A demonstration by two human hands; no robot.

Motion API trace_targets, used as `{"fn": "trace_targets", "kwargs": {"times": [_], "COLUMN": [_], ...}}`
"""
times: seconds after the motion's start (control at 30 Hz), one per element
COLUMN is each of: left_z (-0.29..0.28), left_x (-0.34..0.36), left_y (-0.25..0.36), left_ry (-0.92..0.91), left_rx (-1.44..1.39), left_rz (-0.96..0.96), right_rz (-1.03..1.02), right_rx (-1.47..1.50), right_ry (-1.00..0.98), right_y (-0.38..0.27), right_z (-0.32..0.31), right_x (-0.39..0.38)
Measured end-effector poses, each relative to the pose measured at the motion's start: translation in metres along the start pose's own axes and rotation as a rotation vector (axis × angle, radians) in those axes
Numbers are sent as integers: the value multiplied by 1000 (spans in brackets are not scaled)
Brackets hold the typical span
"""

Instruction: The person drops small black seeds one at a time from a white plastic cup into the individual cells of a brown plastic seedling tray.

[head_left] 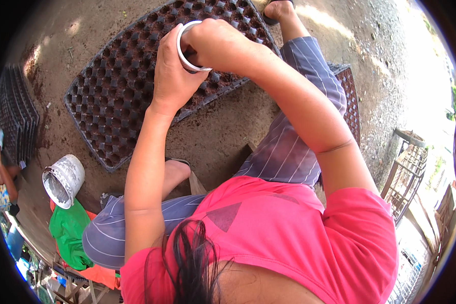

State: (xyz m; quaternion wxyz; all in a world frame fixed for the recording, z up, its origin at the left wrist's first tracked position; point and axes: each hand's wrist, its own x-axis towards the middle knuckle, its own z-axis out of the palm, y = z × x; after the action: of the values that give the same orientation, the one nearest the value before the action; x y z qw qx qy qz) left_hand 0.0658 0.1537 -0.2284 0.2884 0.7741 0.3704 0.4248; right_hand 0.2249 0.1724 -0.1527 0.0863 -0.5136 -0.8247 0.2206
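Note:
My left hand (168, 81) is wrapped round a white cup (180, 49), tilted so that its mouth faces my right hand (222, 44). The right hand's curled fingers reach into the cup, where their tips are hidden along with whatever they grip. Under both hands lies a large black seedling tray (114, 93) with rows of round cells. Dark brown soil fills or dusts many of the cells; others look hollow.
A stained white bucket (72, 175) stands at left above a green cloth (68, 235). Stacked black trays (17, 114) and another person (2, 177) are at far left. Another tray (348, 93) lies beyond my right leg. A metal rack (406, 169) stands at right.

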Motion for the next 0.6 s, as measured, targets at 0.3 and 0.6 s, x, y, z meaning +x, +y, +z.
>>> {"fn": "trace_targets", "kwargs": {"times": [0.3,0.6], "left_z": [-7,-14], "left_x": [0,-3], "left_y": [-9,-17], "left_ry": [55,63], "left_rx": [66,64], "left_rz": [0,-23], "right_rz": [220,393], "right_rx": [283,177], "right_ry": [116,74], "right_y": [48,121], "right_z": [-13,31], "right_x": [-9,-53]}}
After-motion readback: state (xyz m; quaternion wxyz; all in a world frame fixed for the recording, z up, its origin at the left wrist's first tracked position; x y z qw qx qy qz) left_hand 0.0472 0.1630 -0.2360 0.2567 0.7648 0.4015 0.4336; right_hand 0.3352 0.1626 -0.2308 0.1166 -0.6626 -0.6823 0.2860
